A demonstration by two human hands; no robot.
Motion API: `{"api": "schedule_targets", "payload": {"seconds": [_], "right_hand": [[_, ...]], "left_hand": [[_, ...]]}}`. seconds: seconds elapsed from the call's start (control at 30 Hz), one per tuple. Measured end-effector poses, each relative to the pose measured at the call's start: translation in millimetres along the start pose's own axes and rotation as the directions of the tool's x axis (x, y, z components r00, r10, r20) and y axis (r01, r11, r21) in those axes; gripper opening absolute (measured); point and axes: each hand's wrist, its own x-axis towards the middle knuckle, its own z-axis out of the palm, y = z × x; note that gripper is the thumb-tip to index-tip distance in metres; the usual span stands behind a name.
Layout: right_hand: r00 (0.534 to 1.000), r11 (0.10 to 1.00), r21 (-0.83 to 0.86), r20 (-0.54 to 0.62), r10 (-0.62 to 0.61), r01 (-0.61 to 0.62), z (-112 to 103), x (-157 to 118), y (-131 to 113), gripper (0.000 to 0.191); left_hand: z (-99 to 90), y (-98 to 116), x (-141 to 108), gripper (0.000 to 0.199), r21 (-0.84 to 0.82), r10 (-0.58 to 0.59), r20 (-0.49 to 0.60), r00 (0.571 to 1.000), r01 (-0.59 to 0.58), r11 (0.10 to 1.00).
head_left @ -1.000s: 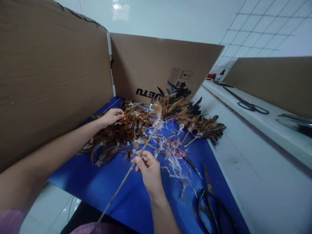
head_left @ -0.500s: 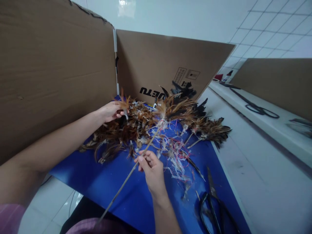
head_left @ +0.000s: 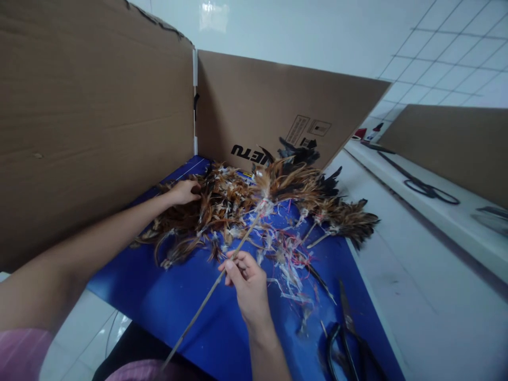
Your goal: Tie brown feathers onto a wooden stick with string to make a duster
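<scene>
My right hand [head_left: 248, 283] pinches the thin stick of a feather duster [head_left: 206, 301] between thumb and fingers. Its stick slants up from near my lap to a bushy brown head [head_left: 283, 177], bound with whitish and reddish strands at the base. At the left, my left hand [head_left: 186, 192] reaches into a loose pile of brown feathers [head_left: 226, 196]. Its fingers are curled and partly hidden among them, so I cannot make out what they hold. Further feathered bundles [head_left: 349, 219] with short sticks lie to the right of the head.
Cardboard panels [head_left: 278, 100] stand behind and at the left of the blue tabletop [head_left: 190, 286]. Pink and white string scraps [head_left: 288, 259] litter its middle. Black-handled scissors [head_left: 345, 328] lie at the front right. Another pair of scissors [head_left: 431, 190] rests on the white ledge.
My left hand has lowered into the feather pile; the brown tuft it held up no longer shows raised in its fingers. My right hand keeps its hold on the stick. The view has shifted slightly.
</scene>
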Motion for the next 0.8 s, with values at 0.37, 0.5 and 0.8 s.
{"api": "schedule_targets", "payload": {"seconds": [0.37,0.5,0.8], "right_hand": [[1.000,0.999,-0.033,-0.012,0.015,-0.015,-1,1,2,0.021],[1.000,0.999,-0.030,0.010,0.013,-0.012,0,1,3,0.020],[1.000,0.999,-0.042,0.010,0.003,-0.003,0,2,6,0.019]], "left_hand": [[18.0,-8,13,0.017,-0.138,-0.021,0.005,1.000,0.022,0.990],[-5.1,-1,10,0.025,-0.331,-0.020,0.032,0.999,0.030,0.943],[-25.2,19,-2,0.016,-0.564,-0.029,0.096,0.995,0.078,0.822]]}}
